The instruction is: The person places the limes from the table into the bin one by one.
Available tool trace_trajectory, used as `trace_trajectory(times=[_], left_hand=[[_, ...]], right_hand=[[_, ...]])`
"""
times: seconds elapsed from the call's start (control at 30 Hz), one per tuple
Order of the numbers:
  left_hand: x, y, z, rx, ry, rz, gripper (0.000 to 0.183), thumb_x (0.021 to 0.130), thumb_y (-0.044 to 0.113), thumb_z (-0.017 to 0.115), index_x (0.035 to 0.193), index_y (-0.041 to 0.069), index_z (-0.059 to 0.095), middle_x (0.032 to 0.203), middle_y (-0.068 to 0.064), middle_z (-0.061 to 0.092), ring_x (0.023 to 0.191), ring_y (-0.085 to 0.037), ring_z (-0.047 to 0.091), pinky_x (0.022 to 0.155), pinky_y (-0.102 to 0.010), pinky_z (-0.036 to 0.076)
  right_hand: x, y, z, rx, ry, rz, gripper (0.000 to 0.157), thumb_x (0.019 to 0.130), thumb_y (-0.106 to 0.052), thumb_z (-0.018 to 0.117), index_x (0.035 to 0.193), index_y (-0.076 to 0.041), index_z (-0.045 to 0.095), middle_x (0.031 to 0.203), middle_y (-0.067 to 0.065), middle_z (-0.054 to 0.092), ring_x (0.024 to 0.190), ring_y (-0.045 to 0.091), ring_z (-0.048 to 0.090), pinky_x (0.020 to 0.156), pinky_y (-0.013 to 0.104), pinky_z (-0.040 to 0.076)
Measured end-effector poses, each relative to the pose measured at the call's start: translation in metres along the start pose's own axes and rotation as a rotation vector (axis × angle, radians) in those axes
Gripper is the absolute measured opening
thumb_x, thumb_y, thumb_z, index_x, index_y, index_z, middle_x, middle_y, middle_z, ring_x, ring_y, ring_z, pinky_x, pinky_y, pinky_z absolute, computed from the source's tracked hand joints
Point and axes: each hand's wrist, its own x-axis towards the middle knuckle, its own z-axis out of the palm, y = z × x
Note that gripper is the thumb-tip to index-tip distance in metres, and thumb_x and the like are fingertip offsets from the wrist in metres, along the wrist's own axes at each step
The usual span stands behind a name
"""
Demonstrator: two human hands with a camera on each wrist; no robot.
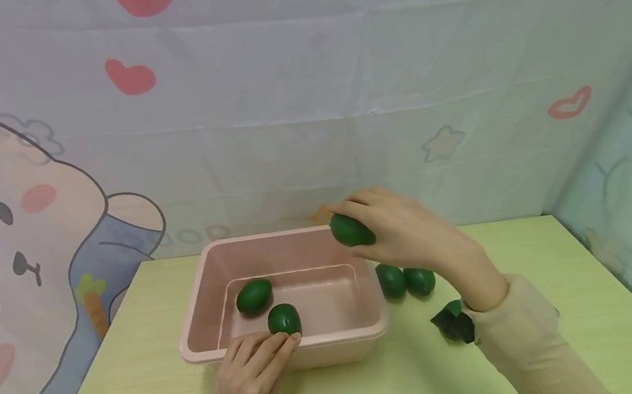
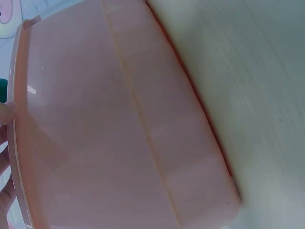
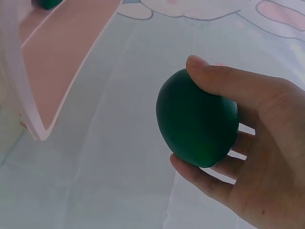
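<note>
A pink plastic basin (image 1: 334, 336) holds two dark green oval fruits, one green fruit (image 1: 254, 296) toward the left and another fruit (image 1: 284, 319) by the front wall. My left hand (image 1: 249, 377) grips the basin's front rim, fingers over the edge; in the left wrist view its fingertips (image 2: 5, 113) show at that rim. Above the basin's back right corner, my right hand (image 1: 401, 226) holds a dark green oval fruit (image 3: 197, 119) between thumb and fingers, clear of the basin wall.
Two more green fruits (image 1: 419, 281) lie side by side on the table (image 1: 138, 386), right of the basin. A dark, pointed leafy-looking thing (image 1: 452, 326) lies nearer, partly hidden by the right sleeve (image 1: 520, 323). A printed cloth (image 1: 281, 97) hangs behind the table.
</note>
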Motion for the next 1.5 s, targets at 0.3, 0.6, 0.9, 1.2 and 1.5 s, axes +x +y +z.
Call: trace_trajectory(times=[0.3, 0.6, 0.9, 1.2, 1.5], left_hand=[[0.001, 0.001, -0.001, 0.008, -0.005, -0.009, 0.029, 0.101, 0.014, 0.047, 0.097, 0.008, 0.075, 0.086, -0.003, 0.071, 0.077, -0.021, 0.061, 0.069, -0.031, 0.048], [-0.002, -0.001, 0.001, 0.013, 0.0, 0.003, 0.027, 0.1, 0.014, 0.049, 0.098, 0.008, 0.075, 0.086, -0.003, 0.071, 0.077, -0.021, 0.061, 0.07, -0.031, 0.048], [0.0, 0.0, 0.0, 0.008, -0.006, -0.013, 0.029, 0.101, 0.015, 0.048, 0.097, 0.008, 0.075, 0.086, -0.003, 0.071, 0.077, -0.021, 0.06, 0.069, -0.031, 0.048], [0.001, 0.0, -0.001, 0.015, -0.002, -0.001, 0.028, 0.101, 0.014, 0.048, 0.098, 0.008, 0.075, 0.086, -0.003, 0.071, 0.077, -0.021, 0.061, 0.069, -0.031, 0.048], [-0.002, 0.0, 0.0, 0.007, -0.009, -0.006, 0.027, 0.1, 0.015, 0.049, 0.099, 0.008, 0.075, 0.087, -0.003, 0.071, 0.078, -0.021, 0.061, 0.07, -0.031, 0.048]], right_hand=[[0.017, -0.008, 0.001, -0.004, -0.034, -0.029, 0.055, 0.082, -0.027, 0.076, 0.133, -0.02, 0.056, 0.125, 0.002, 0.06, 0.116, 0.021, 0.055, 0.092, 0.036, 0.051], [0.031, -0.017, 0.001, -0.039, -0.071, -0.038, 0.06, 0.082, -0.028, 0.076, 0.136, -0.016, 0.053, 0.129, 0.005, 0.059, 0.12, 0.024, 0.055, 0.097, 0.038, 0.05], [0.047, -0.026, 0.003, -0.071, -0.091, -0.067, 0.056, 0.082, -0.028, 0.076, 0.133, -0.017, 0.057, 0.124, 0.003, 0.061, 0.115, 0.022, 0.057, 0.093, 0.035, 0.051], [0.066, -0.031, 0.012, -0.072, -0.147, -0.088, 0.059, 0.081, -0.028, 0.077, 0.135, -0.018, 0.055, 0.125, 0.001, 0.06, 0.115, 0.021, 0.056, 0.092, 0.034, 0.052], [0.08, -0.031, 0.028, -0.084, -0.183, -0.087, 0.06, 0.081, -0.029, 0.077, 0.135, -0.018, 0.055, 0.121, 0.002, 0.06, 0.109, 0.021, 0.056, 0.088, 0.034, 0.052]])
